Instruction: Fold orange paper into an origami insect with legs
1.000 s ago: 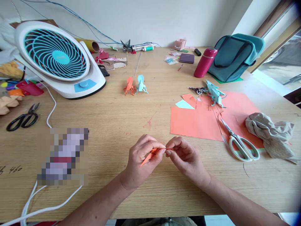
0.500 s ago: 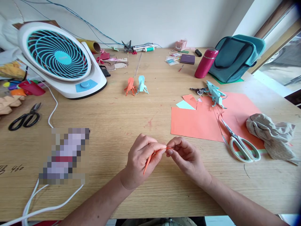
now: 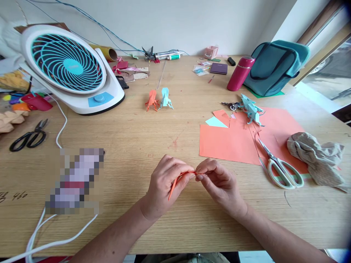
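Note:
A narrow folded piece of orange paper [image 3: 172,189] is pinched between my two hands, above the front of the wooden table. My left hand [image 3: 166,186] is closed on its longer part, which slants down out of the palm side. With thumb and forefinger, my right hand [image 3: 218,186] grips the thin end, close against the left fingertips. Much of the paper is hidden by my fingers. Farther back stand an orange origami figure [image 3: 151,100] and a light blue origami figure [image 3: 165,98], side by side.
Orange paper sheets [image 3: 227,142] lie at right, bearing white-handled scissors [image 3: 283,170], a blue origami insect [image 3: 251,109] and a crumpled cloth [image 3: 315,157]. A pink bottle [image 3: 240,73] and a teal bag [image 3: 271,69] stand behind. At left are a fan [image 3: 71,69], black scissors [image 3: 29,137] and white cables [image 3: 63,241].
Both hands keep their grip on the folded orange paper. The left fingers have shifted slightly, and a little more of the paper shows along the left forefinger and thumb.

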A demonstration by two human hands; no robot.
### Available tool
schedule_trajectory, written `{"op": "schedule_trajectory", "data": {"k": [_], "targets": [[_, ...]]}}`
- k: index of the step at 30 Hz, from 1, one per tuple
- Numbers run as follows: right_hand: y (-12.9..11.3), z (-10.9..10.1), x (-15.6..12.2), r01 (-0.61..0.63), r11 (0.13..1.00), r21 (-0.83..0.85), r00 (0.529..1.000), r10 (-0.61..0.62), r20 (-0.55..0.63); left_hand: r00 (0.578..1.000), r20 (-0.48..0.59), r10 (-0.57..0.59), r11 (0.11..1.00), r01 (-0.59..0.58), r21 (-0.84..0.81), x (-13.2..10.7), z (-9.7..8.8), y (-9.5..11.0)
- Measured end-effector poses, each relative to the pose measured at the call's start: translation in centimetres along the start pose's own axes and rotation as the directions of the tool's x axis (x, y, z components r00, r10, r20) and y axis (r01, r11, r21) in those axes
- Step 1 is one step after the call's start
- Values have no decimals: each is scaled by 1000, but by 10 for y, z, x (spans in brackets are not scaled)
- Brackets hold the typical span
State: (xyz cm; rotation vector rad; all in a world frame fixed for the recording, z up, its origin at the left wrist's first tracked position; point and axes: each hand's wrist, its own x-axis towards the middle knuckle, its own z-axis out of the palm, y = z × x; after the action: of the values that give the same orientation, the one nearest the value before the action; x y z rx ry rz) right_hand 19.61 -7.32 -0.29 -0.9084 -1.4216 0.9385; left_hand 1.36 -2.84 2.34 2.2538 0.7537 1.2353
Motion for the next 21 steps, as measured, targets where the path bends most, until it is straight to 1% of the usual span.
{"op": "schedule_trajectory", "data": {"k": [4, 6, 11, 17, 21], "targets": [[2, -2, 2, 35, 997, -67, 999, -35, 5, 997, 24, -70, 997, 71, -31, 3, 0, 1], [2, -4, 2, 62, 993, -98, 998, -59, 30, 995, 33, -92, 994, 94, -51, 3, 1, 1], [0, -11, 5, 172, 970, -170, 982, -155, 108, 991, 39, -129, 986, 132, -100, 3, 2, 0], [-2, -13, 6, 209, 946, -249, 973, -174, 154, 990, 62, -123, 986, 129, -101, 4, 1, 0], [-3, -14, 7, 229, 933, -279, 968, -188, 168, 991, 59, -121, 985, 127, -115, 4, 1, 0]]}}
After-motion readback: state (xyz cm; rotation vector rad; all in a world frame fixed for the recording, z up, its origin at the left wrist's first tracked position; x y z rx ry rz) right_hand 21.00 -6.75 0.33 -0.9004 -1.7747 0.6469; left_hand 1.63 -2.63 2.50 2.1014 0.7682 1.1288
